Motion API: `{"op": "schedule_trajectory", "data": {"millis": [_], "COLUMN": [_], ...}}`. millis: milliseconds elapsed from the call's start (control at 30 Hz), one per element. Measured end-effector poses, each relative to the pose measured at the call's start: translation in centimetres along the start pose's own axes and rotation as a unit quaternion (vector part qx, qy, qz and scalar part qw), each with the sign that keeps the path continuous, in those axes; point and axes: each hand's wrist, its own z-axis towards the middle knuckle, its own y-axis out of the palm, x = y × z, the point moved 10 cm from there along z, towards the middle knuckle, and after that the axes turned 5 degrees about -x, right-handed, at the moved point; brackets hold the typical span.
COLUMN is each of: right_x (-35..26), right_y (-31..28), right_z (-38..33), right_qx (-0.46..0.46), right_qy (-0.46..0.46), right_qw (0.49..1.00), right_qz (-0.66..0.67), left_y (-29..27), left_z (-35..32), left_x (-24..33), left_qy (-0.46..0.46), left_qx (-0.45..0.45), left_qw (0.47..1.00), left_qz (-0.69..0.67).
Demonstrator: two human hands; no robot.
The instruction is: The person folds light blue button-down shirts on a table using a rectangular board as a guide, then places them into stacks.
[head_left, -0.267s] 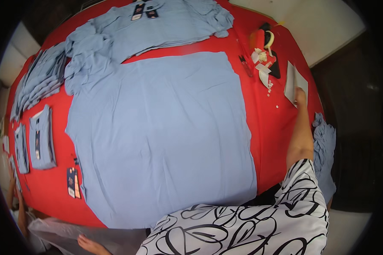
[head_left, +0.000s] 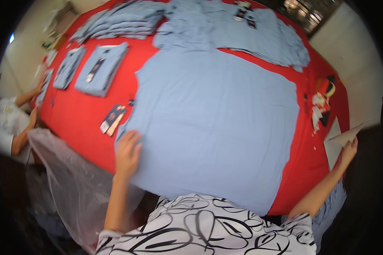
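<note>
A light blue garment [head_left: 217, 123] lies spread out face down or plain side up across the red-covered table in front of me; I cannot tell which. My left hand [head_left: 129, 151] is at its left edge near the front, fingers apart and slightly blurred, holding nothing. Dark and pale hang tags [head_left: 113, 120] rest on the red cloth just beyond that hand. At the far right my right hand [head_left: 348, 152] pinches a whitish sheet of card [head_left: 345, 136], held tilted. More white sheet [head_left: 332, 148] lies below it at the table's right edge.
Stacked blue garments [head_left: 123, 21] and two folded ones [head_left: 100, 70] sit at the back left. More shirts [head_left: 259, 36] lie at the back. Scraps and tape [head_left: 321, 100] are on the right. Clear plastic [head_left: 72, 182] hangs at front left, near another person [head_left: 15, 123].
My left hand has come up from the lower edge onto the garment's left side. The right hand has raised a sheet off the white pile. The view has turned left.
</note>
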Motion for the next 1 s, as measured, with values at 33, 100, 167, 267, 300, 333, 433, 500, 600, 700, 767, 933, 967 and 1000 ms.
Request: {"op": "schedule_trajectory", "data": {"millis": [33,100,167,267,300,333,433,500,600,700,767,933,967,1000], "right_x": [-10.5,-26.5,-35.4,-41.5,-42.1,-43.7,-45.9,-46.7,-48.1,-49.2,-49.3,-48.7,-48.9,-49.0], "right_y": [5.1,8.1,10.5,16.9,20.3,24.6,35.9,41.8,47.1,49.1,49.5,50.6,50.6,50.7], "right_z": [-3.1,-10.4,-16.4,-22.3,-23.5,-25.1,-29.9,-31.7,-33.9,-34.8,-35.3,-35.2,-35.1,-35.4], "right_qx": [-0.063,-0.15,-0.258,-0.355,-0.382,-0.442,-0.558,-0.57,-0.574,-0.56,-0.562,-0.542,-0.535,-0.531], "right_qy": [-0.006,-0.052,-0.114,-0.11,-0.099,-0.072,-0.066,-0.174,-0.176,-0.207,-0.202,-0.23,-0.233,-0.258], "right_qw": [0.988,0.943,0.881,0.807,0.804,0.814,0.763,0.771,0.792,0.801,0.802,0.808,0.812,0.807], "right_qz": [0.143,0.292,0.381,0.46,0.444,0.369,0.32,0.223,0.108,0.04,0.008,-0.006,-0.006,-0.013], "left_y": [1.2,3.3,3.4,2.3,1.7,0.3,-0.6,-1.4,-1.8,-1.4,-1.4,-2.2,-1.5,-0.8], "left_z": [0.5,2.5,4.1,4.0,3.8,2.6,0.3,0.0,0.3,0.1,-0.1,1.9,2.9,3.7], "left_x": [-0.8,-2.3,-4.5,-7.2,-8.1,-8.0,-12.1,-12.9,-14.8,-18.2,-18.9,-11.8,-9.8,-7.7], "left_qy": [0.022,0.055,0.058,0.045,0.039,0.055,-0.035,-0.067,-0.133,-0.235,-0.248,-0.156,-0.113,-0.07], "left_qx": [-0.031,-0.019,0.006,0.038,0.047,0.105,0.137,0.174,0.165,0.151,0.141,0.2,0.193,0.184], "left_qw": [0.999,0.993,0.991,0.992,0.993,0.985,0.988,0.982,0.976,0.928,0.93,0.967,0.975,0.98], "left_qz": [0.026,0.106,0.125,0.115,0.101,0.126,0.056,0.042,-0.05,-0.247,-0.233,0.016,0.009,0.002]}}
